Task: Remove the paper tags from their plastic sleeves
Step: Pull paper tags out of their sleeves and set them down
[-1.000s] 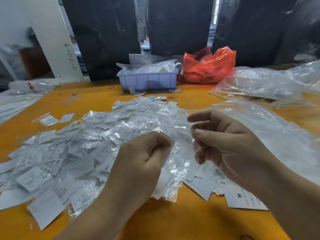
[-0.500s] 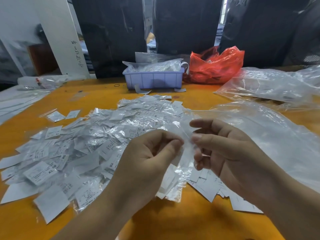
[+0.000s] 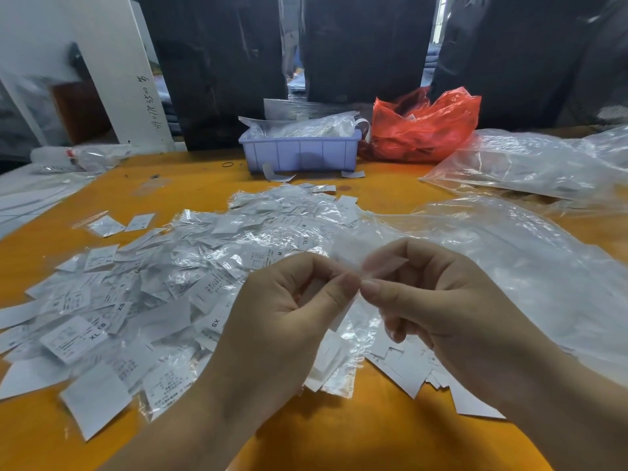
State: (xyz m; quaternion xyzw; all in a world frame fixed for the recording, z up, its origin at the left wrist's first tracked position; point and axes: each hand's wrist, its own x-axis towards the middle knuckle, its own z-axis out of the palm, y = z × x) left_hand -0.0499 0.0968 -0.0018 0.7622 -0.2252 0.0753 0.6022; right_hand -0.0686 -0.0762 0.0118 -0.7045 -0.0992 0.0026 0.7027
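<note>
Head view: both hands meet just above the near edge of the heap. The left hand (image 3: 289, 311) has its thumb and forefinger pressed together on one side of a small sleeved tag (image 3: 360, 263), and the right hand (image 3: 438, 300) pinches the other side, fingers (image 3: 384, 290) narrow and curled, the two thumbs almost touching. The piece between them is blurred and partly see-through, so I cannot tell whether the paper has started to slide out of its plastic or whether both hands are only on the film.

Behind and to the left of the hands, a wide pile of sleeved tags (image 3: 176, 277) lies on the orange bench (image 3: 339, 433), glinting with clear film; size letters such as XL, XS and XXL show through. Under the right wrist sits a much smaller heap of bare paper tags (image 3: 407, 368), matte and without shine, which I take to be the finished ones.

Judged from these two piles, the task is in its early part: a modest stack is done and the great bulk is left.

Farther back stand a lilac tray (image 3: 300, 154) holding plastic, a red bag (image 3: 424, 130), and large clear bags (image 3: 530, 164) at the right.
</note>
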